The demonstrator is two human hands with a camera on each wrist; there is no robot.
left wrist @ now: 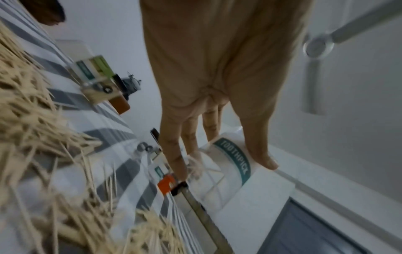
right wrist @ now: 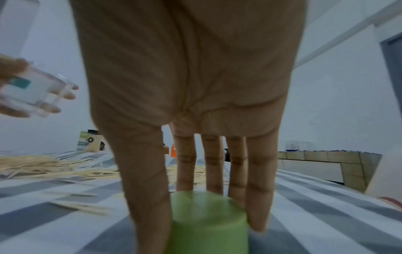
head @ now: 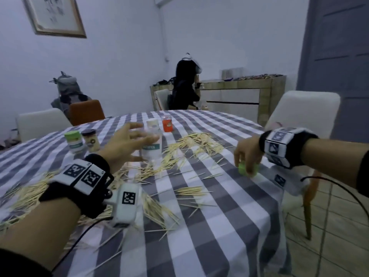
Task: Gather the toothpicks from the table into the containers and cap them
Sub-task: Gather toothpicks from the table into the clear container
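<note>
Loose wooden toothpicks [head: 199, 142] lie in heaps across the checked tablecloth [head: 229, 216], with a thick heap [left wrist: 28, 111] under my left wrist. My left hand [head: 143, 146] holds a clear uncapped container [head: 152, 151] labelled TOOTHPICK. The thumb lies on the label and the fingers on the far side [left wrist: 226, 168]. In the right wrist view that container [right wrist: 28, 89] is off the cloth. Near the table's right edge my right hand [head: 247, 162] grips a green cap [head: 250, 170] from above. Thumb and fingers [right wrist: 204, 214] curl down round the cap [right wrist: 208, 223].
A green-capped container [head: 74, 141] and a black-capped one [head: 90, 140] stand at the far left. A white-capped one [head: 152, 124] and an orange one [head: 167, 123] stand farther back. White chairs [head: 303, 112] ring the table. A person [head: 185, 86] sits beyond it.
</note>
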